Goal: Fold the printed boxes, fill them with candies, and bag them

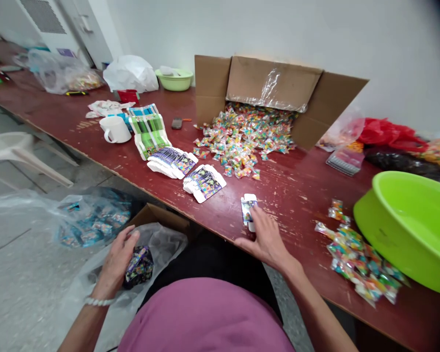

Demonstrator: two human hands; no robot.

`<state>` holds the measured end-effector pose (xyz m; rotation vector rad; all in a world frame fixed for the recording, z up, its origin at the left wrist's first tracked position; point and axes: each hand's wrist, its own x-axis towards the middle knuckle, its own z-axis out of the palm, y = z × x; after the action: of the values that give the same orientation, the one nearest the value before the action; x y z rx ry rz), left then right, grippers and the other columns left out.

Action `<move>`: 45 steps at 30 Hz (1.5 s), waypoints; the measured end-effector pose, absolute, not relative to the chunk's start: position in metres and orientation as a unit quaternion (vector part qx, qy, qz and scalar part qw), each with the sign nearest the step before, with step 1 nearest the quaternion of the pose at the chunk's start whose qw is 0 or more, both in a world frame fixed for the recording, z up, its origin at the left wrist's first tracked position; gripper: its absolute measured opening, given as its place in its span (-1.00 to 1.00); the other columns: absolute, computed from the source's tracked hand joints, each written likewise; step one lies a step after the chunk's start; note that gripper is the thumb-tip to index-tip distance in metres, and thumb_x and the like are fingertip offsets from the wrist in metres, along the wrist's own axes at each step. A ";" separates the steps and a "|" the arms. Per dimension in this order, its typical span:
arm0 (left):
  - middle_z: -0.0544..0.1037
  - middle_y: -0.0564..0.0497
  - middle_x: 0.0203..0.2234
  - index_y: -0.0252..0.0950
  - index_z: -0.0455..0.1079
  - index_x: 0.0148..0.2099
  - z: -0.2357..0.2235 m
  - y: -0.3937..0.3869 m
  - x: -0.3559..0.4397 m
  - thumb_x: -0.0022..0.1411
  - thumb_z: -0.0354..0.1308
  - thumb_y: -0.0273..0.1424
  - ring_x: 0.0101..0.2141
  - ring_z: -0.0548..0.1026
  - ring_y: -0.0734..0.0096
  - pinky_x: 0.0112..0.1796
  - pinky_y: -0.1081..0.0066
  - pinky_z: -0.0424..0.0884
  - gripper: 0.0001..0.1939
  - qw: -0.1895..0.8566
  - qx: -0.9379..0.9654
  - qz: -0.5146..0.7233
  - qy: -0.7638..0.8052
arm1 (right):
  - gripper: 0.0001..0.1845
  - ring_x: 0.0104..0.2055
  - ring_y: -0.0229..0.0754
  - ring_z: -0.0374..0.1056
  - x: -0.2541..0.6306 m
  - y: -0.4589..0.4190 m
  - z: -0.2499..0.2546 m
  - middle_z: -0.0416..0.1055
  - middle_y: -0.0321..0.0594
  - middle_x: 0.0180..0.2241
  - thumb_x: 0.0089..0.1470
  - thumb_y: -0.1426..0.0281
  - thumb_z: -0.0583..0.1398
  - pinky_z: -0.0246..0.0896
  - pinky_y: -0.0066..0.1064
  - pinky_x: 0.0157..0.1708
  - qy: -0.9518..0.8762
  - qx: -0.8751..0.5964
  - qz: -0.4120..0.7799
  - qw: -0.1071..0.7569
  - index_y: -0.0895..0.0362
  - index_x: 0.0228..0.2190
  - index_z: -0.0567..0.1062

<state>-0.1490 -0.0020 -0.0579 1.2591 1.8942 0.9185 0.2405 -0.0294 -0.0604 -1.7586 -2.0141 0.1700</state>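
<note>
My right hand (267, 237) reaches over the table's front edge with its thumb spread. Its fingertips rest on a small flat printed carton (248, 209) with white flaps. Down at the left, my left hand (118, 259) hangs over a clear plastic bag (166, 239), fingers apart and nothing visible in them. Dark purple printed packs (140, 268) lie in that bag, right beside the hand. Left of the carton, two fanned stacks of flat cartons, a nearer stack (207, 183) and a farther stack (174, 162), lie on the table.
Wrapped candies (249, 139) spill from a tipped cardboard box (273, 80). More wrapped candies (359, 259) lie by a green basin (396, 232) at right. Green cartons (150, 129) and a white mug (115, 129) stand left. A bag of blue packs (95, 222) and a stool (11, 146) are below.
</note>
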 end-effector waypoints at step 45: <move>0.54 0.03 -0.60 -0.38 0.52 -0.36 0.007 -0.007 -0.004 -0.11 0.47 -0.35 -0.61 0.45 0.47 -0.55 0.47 0.46 -0.73 0.730 0.413 0.297 0.457 | -0.73 -0.24 -0.18 0.39 0.147 -0.019 0.000 0.36 -0.16 -0.14 0.11 0.44 0.21 0.38 -0.33 -0.29 -0.640 -0.508 0.311 0.485 0.06 -0.11 0.40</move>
<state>-0.0044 -0.0071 0.0068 0.9091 1.0053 0.6548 0.1472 -0.0186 -0.0004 -1.2374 -1.5585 0.7582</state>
